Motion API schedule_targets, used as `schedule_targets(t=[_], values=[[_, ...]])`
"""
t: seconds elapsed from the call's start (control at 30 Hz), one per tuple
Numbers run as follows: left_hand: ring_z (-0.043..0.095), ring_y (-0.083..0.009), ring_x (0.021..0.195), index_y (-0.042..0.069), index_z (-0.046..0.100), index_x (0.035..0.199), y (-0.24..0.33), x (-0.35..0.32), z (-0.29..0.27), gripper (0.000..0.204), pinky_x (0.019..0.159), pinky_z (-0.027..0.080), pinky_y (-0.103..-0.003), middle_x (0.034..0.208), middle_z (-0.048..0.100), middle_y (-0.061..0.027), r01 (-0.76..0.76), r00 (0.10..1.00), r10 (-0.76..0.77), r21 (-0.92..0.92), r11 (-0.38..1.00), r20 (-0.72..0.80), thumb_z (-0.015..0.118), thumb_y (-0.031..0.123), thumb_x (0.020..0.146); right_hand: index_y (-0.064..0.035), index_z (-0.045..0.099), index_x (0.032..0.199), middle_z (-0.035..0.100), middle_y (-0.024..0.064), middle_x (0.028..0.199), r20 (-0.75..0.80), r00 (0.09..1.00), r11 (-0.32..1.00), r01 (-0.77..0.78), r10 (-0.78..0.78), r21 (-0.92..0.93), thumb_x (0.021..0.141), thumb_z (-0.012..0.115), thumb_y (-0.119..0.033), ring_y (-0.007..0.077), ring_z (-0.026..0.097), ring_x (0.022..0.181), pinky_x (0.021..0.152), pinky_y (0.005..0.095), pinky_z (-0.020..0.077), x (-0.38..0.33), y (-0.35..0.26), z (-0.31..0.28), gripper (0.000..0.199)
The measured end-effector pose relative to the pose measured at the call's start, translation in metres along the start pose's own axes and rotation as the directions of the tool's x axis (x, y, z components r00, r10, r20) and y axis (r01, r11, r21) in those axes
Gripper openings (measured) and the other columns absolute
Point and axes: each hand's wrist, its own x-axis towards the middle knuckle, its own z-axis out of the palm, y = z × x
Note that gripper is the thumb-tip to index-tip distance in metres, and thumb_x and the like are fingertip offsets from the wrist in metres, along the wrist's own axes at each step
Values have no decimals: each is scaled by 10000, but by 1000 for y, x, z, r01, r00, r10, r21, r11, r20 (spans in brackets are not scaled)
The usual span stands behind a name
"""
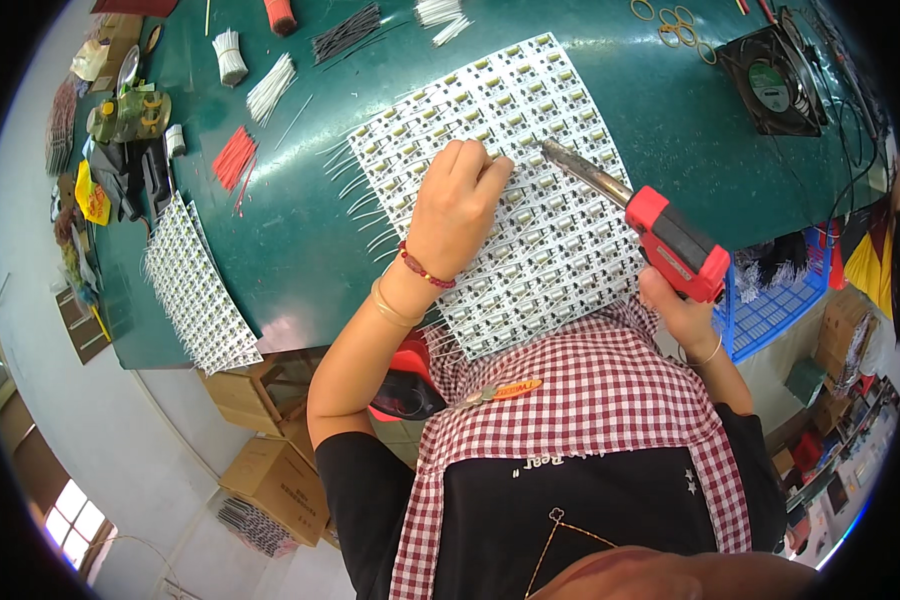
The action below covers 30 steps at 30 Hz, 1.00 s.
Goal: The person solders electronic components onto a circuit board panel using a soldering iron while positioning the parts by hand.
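Observation:
A large white panel of small circuit boards [560,280] lies tilted on the green table in front of me, with white wires sticking out along its left edge. My left hand [458,205] rests over the panel's middle, fingers curled in a pinch; whatever they hold is hidden. In my right hand [680,315], at the panel's right edge, is a red and black soldering gun [678,242]. Its metal tip points left over the boards, a little right of my left fingertips.
Bundles of white wires [270,88], red wires [235,158] and black wires [347,33] lie on the green table [300,220]. More board panels [195,285] sit at the left edge. A black fan [773,82] stands far right, above a blue basket [770,310].

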Motion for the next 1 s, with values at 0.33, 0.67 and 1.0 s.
schedule_targets(t=[0.33, 0.67, 1.0], values=[[514, -236, 726, 22, 666, 890, 0, 2, -1, 255, 648, 456, -341, 763, 470, -85, -17, 1000, 17, 22, 1000, 2, 604, -89, 670, -20, 645, 1089, 662, 25, 959, 1, 1000, 1000, 17, -17, -12, 843, 738, -85, 104, 610, 848, 732, 277, 502, 0, 10, -4, 270], [509, -237, 729, 31, 662, 895, 0, -1, 1, 279, 639, 450, -345, 769, 472, -81, 9, 1000, -9, -10, 1000, -9, 606, -108, 659, -63, 649, 956, 640, -20, 829, 46, 998, 997, -44, 47, -63, 817, 755, -105, 77, 580, 729, 710, 261, 463, -1, 6, 3, 179], [509, -236, 728, 38, 662, 901, 0, -1, 2, 285, 639, 450, -343, 765, 462, -79, 30, 1000, -29, 8, 1000, -6, 609, -111, 665, -25, 657, 994, 651, -1, 838, 31, 999, 1000, -19, 19, -13, 821, 742, -97, 78, 580, 725, 663, 262, 473, 4, 0, 7, 206]])
